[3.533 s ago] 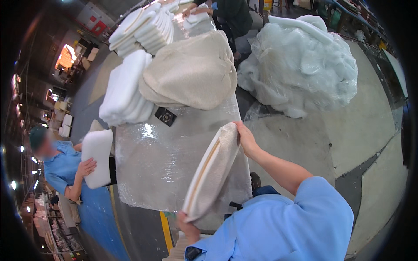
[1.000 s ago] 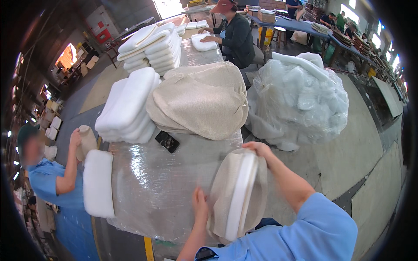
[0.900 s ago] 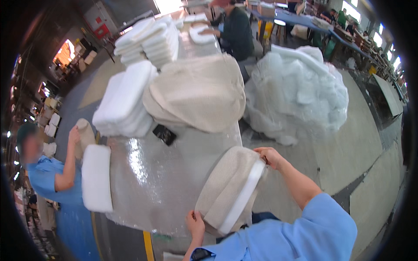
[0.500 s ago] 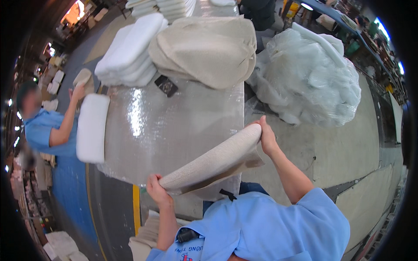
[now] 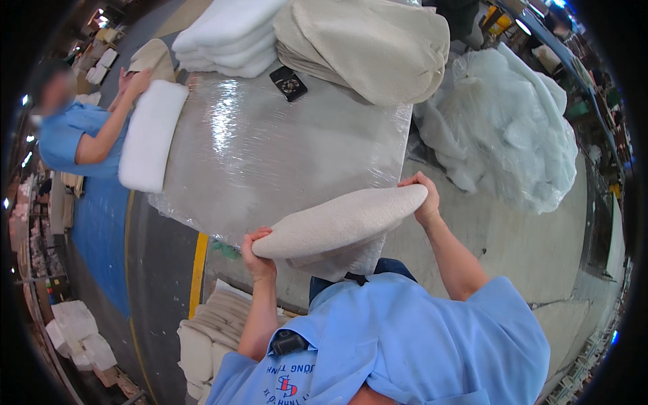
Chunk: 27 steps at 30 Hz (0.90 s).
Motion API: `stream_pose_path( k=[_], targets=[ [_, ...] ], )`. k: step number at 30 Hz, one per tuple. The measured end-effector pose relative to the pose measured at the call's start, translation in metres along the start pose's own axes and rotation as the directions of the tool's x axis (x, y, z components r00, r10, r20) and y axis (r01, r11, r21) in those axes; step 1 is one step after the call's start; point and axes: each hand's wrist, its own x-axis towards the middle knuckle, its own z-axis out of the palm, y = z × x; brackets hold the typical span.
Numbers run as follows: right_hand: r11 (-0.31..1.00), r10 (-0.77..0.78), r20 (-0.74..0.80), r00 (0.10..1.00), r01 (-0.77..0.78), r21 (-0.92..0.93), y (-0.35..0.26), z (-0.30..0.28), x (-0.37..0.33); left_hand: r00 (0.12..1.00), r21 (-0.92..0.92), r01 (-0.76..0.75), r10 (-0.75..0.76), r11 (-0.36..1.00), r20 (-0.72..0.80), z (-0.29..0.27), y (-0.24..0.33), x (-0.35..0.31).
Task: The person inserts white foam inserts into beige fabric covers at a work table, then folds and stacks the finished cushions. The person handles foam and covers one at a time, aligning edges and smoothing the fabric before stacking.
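Stretched between my hands is a beige fabric cushion cover [image 5: 337, 221], slightly tilted, its right end higher. My left hand [image 5: 259, 255] grips its left end, fingers wrapped over the edge. At the right end my right hand [image 5: 423, 197] pinches the corner, thumb and fingers closed on the cloth. The cover hangs above the near edge of a table [image 5: 270, 162] wrapped in shiny clear plastic. Whether anything is inside the cover, I cannot tell. A pile of similar beige covers [image 5: 368, 50] lies at the table's far right.
White padding sheets [image 5: 229, 40] are stacked beside the covers, near a small dark square object [image 5: 289, 84]. A co-worker [image 5: 84, 131] at the left handles beige cloth [image 5: 154, 59] above a white pad [image 5: 154, 138]. A big plastic-wrapped bundle [image 5: 506, 128] stands right; folded beige pieces [image 5: 216, 334] lie lower left.
Both hands have raised and levelled the cover, and its upper side now faces up more fully. The view has shifted, so the table and stacks sit higher. The co-worker's cloth is lifted more.
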Motion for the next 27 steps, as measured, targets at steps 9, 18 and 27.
stream_pose_path(
  k=[9, 18, 27],
  targets=[
    [0.635, 0.335, 0.339, 0.879, 0.055, -0.771, -0.064, -0.003, -0.024, 0.925, 0.787, -0.116, -0.223, 0.606, 0.308, -0.021, 0.022, -0.036],
    [0.107, 0.424, 0.045, 0.905, -0.001, -0.994, -0.047, 0.063, 0.015, 0.887, 0.983, 0.112, -0.461, 0.147, -0.032, 0.012, 0.015, 0.046],
    [0.086, 0.716, 0.062, 0.695, 0.0, -0.996, -0.049, 0.029, 0.015, 0.611, 0.822, 0.48, -0.79, 0.308, -0.061, 0.006, 0.033, 0.025]
  ],
)
